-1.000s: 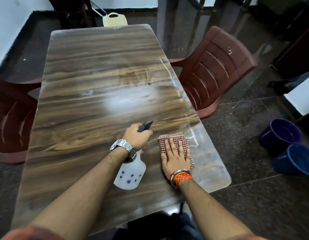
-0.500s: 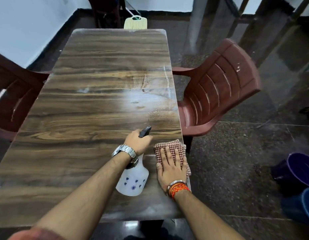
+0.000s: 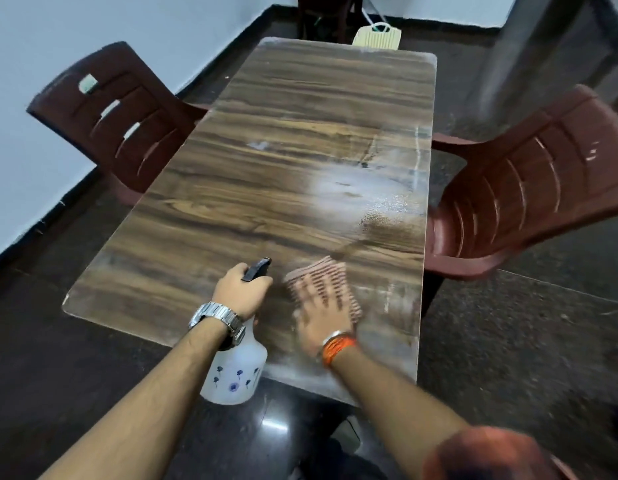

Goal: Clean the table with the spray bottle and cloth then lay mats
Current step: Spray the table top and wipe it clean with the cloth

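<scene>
Two maroon plastic chairs, one at left (image 3: 120, 119) and one at right (image 3: 529, 181), stand on a dark speckled floor (image 3: 508, 341) near a pale wall (image 3: 75, 36)

The left hand (image 3: 241, 292) gripped a spray bottle (image 3: 235, 370); the right hand (image 3: 321, 320) lay flat on a checked cloth (image 3: 326, 277) on the table (image 3: 266, 188).

Pale wall (image 3: 92, 26), dark polished floor (image 3: 508, 341), two maroon plastic chairs (image 3: 529, 188)

Wood-grain table (image 3: 266, 188); checked cloth (image 3: 326, 277), spray droplets (image 3: 387, 206) on it.
</scene>
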The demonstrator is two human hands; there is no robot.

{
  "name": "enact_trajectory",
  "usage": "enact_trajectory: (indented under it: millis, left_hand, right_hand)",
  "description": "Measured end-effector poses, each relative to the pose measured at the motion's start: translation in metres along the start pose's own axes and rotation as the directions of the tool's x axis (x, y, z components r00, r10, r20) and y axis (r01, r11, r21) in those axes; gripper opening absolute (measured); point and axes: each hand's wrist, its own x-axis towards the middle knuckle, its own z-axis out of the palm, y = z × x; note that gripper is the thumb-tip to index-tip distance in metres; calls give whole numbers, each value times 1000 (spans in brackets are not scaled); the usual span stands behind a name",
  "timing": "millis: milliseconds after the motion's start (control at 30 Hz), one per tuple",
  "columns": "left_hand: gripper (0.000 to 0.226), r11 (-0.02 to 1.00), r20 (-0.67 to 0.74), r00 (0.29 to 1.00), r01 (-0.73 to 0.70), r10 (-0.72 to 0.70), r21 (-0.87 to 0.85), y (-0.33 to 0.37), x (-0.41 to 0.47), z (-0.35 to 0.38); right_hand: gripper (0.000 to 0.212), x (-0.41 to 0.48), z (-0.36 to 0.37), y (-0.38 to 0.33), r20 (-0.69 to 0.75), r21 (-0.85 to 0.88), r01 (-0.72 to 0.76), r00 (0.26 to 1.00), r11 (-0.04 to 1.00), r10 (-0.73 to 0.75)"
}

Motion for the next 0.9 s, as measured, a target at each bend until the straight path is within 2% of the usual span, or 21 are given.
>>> enact_trajectory:
  millis: [100, 167, 200, 267, 333, 367, 433, 500, 633, 767, 900]
  left_hand:
    - [42, 1000, 15, 1000, 21, -21, -7, -23, -20, 0]
    - [34, 1000, 30, 999, 22, -22, -9, -36, -31, 1]
    - [27, 1000, 30, 999, 25, -24, -4, -43, -36, 2]
    - [20, 1000, 21, 1000, 20, -20, -8, -53, -44, 4]
    - [17, 999, 23, 1000, 19, -18, -38, -63, -53, 6]
    - [15, 999, 26, 999, 22, -21, -40, -66, -57, 5]
    - [17, 999, 14, 1000, 22, -22, -34, -72, -64, 4]
    - [20, 998, 1, 999, 34, -34, -55, -80, -70, 0]
    - [22, 995, -32, 997, 62, -64, -82, -93, -74, -15]
    - [21, 990, -92, 992, 76, -87, -117, -109, -73, -29]
    - [18, 990, -123, 986, 97, -109, -102, -117, -80, -34]
  right_hand:
    - [60, -53, 20, -43, 67, -18, 268, 962, 963, -267]
    - [59, -66, 20, -27, 59, -47, 281, 959, 959, -278]
    - [60, -69, 18, -9, 40, -53, 211, 977, 976, -209]
    - [60, -73, 14, 33, -52, -35, -54, 997, 998, 53]
    - [60, -78, 5, 66, -93, 5, -330, 940, 944, 329]
    - [59, -81, 1, 72, -78, 41, -405, 910, 913, 407]
    - [59, -87, 2, 60, -52, 85, -459, 884, 884, 464]
    - [61, -94, 12, 22, -57, 67, -403, 912, 913, 407]
    - [61, -96, 33, -70, 32, 53, -69, 997, 996, 68]
    - [59, -49, 36, -123, 118, 10, 178, 977, 984, -178]
    - [68, -29, 32, -124, 215, -99, 359, 919, 928, -332]
